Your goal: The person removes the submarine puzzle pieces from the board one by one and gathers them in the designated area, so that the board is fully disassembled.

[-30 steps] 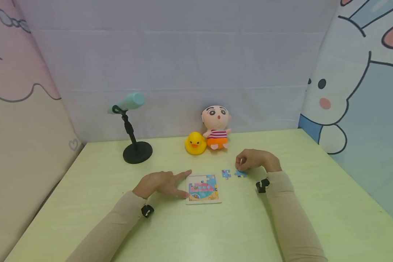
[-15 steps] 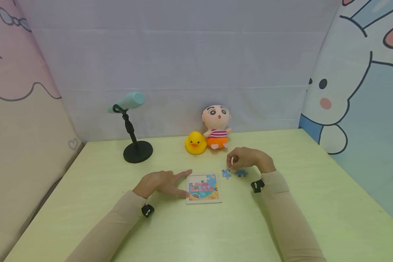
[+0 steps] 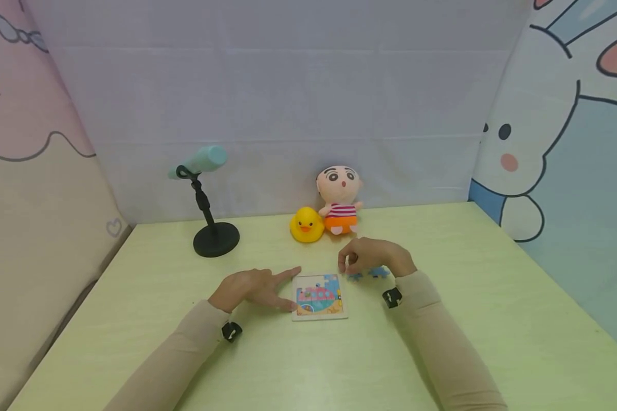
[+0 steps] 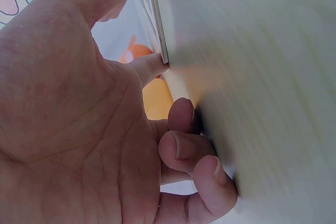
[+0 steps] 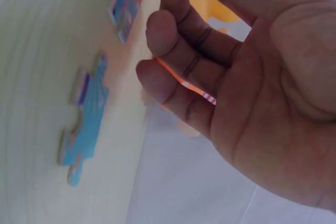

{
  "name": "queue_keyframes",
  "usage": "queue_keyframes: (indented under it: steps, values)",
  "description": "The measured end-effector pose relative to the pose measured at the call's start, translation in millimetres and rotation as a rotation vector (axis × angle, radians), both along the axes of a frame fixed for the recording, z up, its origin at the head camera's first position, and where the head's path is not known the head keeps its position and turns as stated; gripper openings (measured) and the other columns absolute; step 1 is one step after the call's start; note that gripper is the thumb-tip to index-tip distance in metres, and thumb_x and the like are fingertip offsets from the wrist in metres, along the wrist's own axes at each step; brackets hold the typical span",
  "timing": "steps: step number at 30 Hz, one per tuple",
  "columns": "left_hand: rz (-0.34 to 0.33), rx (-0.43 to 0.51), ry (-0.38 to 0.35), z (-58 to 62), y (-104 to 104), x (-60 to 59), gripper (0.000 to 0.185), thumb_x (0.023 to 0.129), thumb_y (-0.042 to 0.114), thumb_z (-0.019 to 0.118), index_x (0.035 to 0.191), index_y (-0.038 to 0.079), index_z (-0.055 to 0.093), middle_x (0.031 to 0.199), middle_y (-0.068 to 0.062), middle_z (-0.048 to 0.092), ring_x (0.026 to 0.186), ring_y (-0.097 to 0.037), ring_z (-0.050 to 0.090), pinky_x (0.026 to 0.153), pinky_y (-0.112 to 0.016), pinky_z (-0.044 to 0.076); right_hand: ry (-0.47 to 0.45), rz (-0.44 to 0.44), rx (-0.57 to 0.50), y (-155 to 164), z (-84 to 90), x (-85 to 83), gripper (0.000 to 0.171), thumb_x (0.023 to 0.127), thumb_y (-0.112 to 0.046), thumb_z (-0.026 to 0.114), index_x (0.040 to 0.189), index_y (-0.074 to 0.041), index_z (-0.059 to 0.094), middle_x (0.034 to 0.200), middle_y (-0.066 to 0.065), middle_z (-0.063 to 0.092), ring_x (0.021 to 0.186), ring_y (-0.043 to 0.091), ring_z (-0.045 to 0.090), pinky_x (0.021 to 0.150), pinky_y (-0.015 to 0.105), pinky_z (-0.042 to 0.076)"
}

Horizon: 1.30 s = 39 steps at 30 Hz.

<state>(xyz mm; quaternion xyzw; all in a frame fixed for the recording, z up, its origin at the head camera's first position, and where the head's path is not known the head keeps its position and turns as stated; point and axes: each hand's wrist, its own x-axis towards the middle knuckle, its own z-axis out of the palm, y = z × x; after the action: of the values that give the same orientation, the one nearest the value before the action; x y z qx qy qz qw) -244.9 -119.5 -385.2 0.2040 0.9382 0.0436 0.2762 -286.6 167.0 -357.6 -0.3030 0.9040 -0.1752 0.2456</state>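
Left hand (image 3: 252, 288) flat on pale green table (image 3: 339, 365), index finger and thumb pressing the 9 o'clock edge of square wooden picture puzzle board (image 3: 319, 295). Right hand (image 3: 372, 257) at the board's 1 o'clock, fingers curled; pinching a piece or not, impossible to tell. Two loose blue puzzle pieces (image 5: 84, 124) lying just beneath. Likely risk: knocking those pieces away with curled knuckles, or shifting the board if pressure eases.

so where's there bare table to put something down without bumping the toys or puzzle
Bare table runs right of the right hand and along the near edge between the sleeves. Another patch lies left of the lamp stand. It is crowded mid-table: puzzle board, loose pieces, duck, doll.
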Motion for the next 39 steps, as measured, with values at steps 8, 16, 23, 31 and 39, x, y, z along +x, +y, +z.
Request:
queue_keyframes:
  steps: [8, 16, 23, 31, 39]
  values:
    - [0.012, -0.012, 0.006, 0.1, 0, 0.9, 0.090, 0.084, 0.075, 0.059, 0.158, 0.046, 0.018, 0.142, -0.019, 0.050, 0.121, -0.035, 0.054, 0.094, -0.060, 0.044, -0.045, 0.036, 0.017, -17, -1.1, 3.1, 0.010, 0.093, -0.009, 0.070, 0.098, -0.018, 0.073, 0.077, -0.003, 0.058, 0.067, 0.012, 0.050, 0.063, 0.025, 0.042]
    - [0.021, -0.015, -0.004, 0.1, 0, -0.3, 0.091, 0.083, 0.076, 0.059, 0.158, 0.045, 0.018, 0.143, -0.019, 0.050, 0.120, -0.034, 0.054, 0.094, -0.060, 0.044, -0.056, 0.052, 0.027, -27, -2.5, 7.7, 0.017, 0.090, -0.011, 0.074, 0.103, -0.021, 0.072, 0.082, -0.001, 0.058, 0.071, 0.014, 0.051, 0.066, 0.026, 0.043]
    - [0.021, -0.018, -0.001, 2.2, 1, -0.2, 0.091, 0.083, 0.076, 0.059, 0.158, 0.045, 0.018, 0.140, -0.019, 0.052, 0.117, -0.033, 0.055, 0.093, -0.059, 0.045, -0.051, -0.001, 0.081, -36, -6.9, 10.5, 0.019, 0.088, -0.013, 0.078, 0.098, -0.023, 0.066, 0.085, -0.002, 0.058, 0.079, 0.015, 0.053, 0.070, 0.029, 0.044]
    - [0.019, -0.021, -0.008, 3.6, 1, -0.7, 0.091, 0.084, 0.075, 0.059, 0.158, 0.045, 0.017, 0.143, -0.020, 0.049, 0.121, -0.034, 0.054, 0.095, -0.060, 0.043, -0.054, -0.020, 0.098, -41, -5.9, 13.0, 0.021, 0.086, -0.011, 0.080, 0.096, -0.018, 0.063, 0.086, -0.001, 0.057, 0.082, 0.017, 0.053, 0.074, 0.030, 0.043]
    - [0.007, -0.018, -0.007, 2.2, 2, -1.3, 0.091, 0.084, 0.074, 0.060, 0.159, 0.044, 0.018, 0.137, -0.019, 0.053, 0.115, -0.032, 0.056, 0.093, -0.058, 0.045, -0.017, -0.001, 0.081, -43, -5.4, 11.8, 0.021, 0.085, -0.010, 0.081, 0.093, -0.018, 0.064, 0.096, 0.001, 0.056, 0.090, 0.018, 0.052, 0.082, 0.032, 0.047]
